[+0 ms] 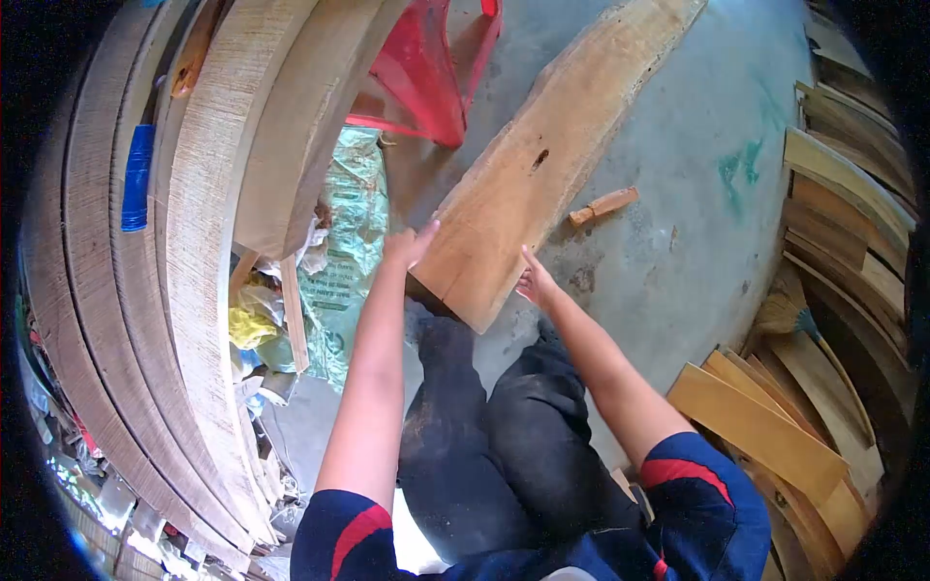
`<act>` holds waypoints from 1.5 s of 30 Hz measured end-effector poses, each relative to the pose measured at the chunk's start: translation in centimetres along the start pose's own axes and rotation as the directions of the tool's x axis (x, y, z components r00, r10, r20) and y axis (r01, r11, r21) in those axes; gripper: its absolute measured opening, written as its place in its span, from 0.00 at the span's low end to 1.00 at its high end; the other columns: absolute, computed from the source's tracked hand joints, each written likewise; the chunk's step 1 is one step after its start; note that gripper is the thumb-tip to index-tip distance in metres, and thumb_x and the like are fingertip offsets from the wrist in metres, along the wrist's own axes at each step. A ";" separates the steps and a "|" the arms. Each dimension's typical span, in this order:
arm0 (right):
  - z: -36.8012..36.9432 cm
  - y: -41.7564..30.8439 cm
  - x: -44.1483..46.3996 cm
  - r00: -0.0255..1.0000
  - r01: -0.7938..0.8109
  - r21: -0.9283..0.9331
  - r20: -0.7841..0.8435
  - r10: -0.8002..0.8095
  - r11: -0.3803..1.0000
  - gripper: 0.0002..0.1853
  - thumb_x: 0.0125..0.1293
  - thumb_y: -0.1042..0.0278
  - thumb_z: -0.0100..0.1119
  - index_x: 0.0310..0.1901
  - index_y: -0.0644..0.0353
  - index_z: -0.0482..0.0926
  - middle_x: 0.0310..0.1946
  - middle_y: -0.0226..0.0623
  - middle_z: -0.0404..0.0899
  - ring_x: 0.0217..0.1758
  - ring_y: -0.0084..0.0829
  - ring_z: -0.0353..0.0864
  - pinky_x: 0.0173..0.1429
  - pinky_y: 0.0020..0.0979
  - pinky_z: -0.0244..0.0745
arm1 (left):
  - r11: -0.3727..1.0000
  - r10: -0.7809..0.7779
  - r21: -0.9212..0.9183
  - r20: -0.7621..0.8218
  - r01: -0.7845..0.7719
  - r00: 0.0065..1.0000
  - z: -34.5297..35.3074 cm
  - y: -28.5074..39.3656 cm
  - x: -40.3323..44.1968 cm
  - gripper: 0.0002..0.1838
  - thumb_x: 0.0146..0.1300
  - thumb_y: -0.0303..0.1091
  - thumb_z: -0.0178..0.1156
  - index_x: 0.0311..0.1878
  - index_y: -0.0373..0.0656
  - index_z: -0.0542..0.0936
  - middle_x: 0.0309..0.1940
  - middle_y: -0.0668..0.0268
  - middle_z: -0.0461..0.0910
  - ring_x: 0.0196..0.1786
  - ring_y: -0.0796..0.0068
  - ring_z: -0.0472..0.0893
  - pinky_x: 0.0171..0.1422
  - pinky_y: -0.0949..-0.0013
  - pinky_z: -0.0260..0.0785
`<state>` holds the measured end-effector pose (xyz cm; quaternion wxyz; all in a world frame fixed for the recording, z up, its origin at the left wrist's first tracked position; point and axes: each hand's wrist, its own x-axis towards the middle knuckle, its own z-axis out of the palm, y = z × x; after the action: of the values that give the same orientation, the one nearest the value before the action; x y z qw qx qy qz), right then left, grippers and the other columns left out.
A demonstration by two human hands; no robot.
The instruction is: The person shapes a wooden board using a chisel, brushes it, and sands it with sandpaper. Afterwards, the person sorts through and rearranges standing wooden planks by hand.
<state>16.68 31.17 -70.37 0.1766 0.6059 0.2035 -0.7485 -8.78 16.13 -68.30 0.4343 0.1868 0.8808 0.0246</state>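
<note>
A long wooden plank (523,184) with rough natural edges and a dark knot hole stretches away from me, its near end just in front of my knees. My left hand (415,244) grips its left edge near that end, thumb on the upper face and the other fingers mostly hidden. On the opposite edge, my right hand (536,281) holds the side, thumb pointing up along it and fingers partly tucked below. A short piece of wood (604,206) lies on the floor to the right of the plank.
Tall boards (208,194) lean close on my left, beside a green printed sack (344,261) and a yellow plastic bag (252,329). A red plastic chair (421,73) stands ahead. Stacked planks (756,416) and a broom (780,312) line the right side of the concrete floor (697,223).
</note>
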 end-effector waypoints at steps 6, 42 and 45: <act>-2.3 0.6 -7.8 0.919 0.116 -0.139 -0.361 -0.159 0.983 0.55 0.48 0.20 0.54 0.58 0.73 0.70 0.55 0.50 0.73 0.59 0.43 0.72 0.62 0.40 0.65 | 0.974 0.062 -0.216 -0.013 -0.064 0.998 0.5 3.5 -10.1 0.41 0.55 0.72 0.52 0.36 0.32 0.79 0.39 0.41 0.80 0.46 0.43 0.79 0.51 0.53 0.69; -2.1 -6.1 -84.4 0.540 0.684 0.657 -0.162 -0.826 0.318 0.42 0.61 0.34 0.46 0.64 0.66 0.62 0.54 0.53 0.74 0.54 0.45 0.77 0.65 0.55 0.62 | -0.127 0.886 -0.875 -0.312 -0.468 0.342 -45.2 33.5 -63.5 0.24 0.64 0.41 0.61 0.60 0.42 0.68 0.30 0.71 0.77 0.33 0.79 0.81 0.42 0.75 0.76; 0.2 -5.9 -82.5 0.350 0.820 0.562 -0.344 -0.871 0.108 0.47 0.60 0.32 0.46 0.70 0.61 0.49 0.60 0.58 0.65 0.52 0.46 0.76 0.66 0.53 0.59 | -0.093 0.777 -0.628 -0.531 -0.772 0.338 -46.7 37.4 -62.8 0.16 0.66 0.37 0.58 0.54 0.43 0.76 0.16 0.76 0.67 0.18 0.87 0.64 0.24 0.81 0.60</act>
<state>30.22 37.60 10.98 -0.4991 0.3691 0.2275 -0.7503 1.29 34.44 15.84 0.3671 0.4307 0.4733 0.6751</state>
